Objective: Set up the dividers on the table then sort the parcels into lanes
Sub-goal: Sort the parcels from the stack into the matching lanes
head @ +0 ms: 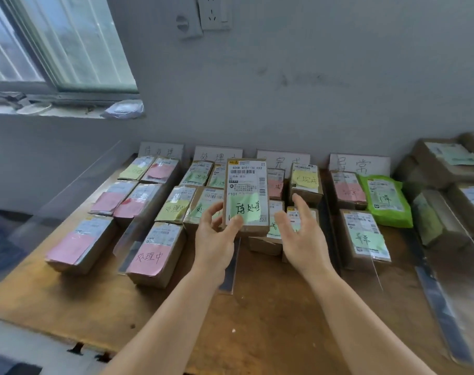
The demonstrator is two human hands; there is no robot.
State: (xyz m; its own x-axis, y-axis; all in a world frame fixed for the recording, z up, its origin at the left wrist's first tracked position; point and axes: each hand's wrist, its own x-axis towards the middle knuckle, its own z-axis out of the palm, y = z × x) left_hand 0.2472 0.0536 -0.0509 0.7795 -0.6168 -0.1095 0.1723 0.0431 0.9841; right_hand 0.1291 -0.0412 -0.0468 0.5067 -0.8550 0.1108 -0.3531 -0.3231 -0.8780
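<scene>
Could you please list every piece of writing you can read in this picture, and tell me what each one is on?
"406B 0101-30 022": shipping label of the held parcel.
"待处理": green note on that parcel.
"处理中": pink note on the near box.
"处理中": yellow note.
"已完成": yellow note.
"异常": right wall sign.
"异常": green note.
Other signs, notes and fine print: covered or blurred.
</scene>
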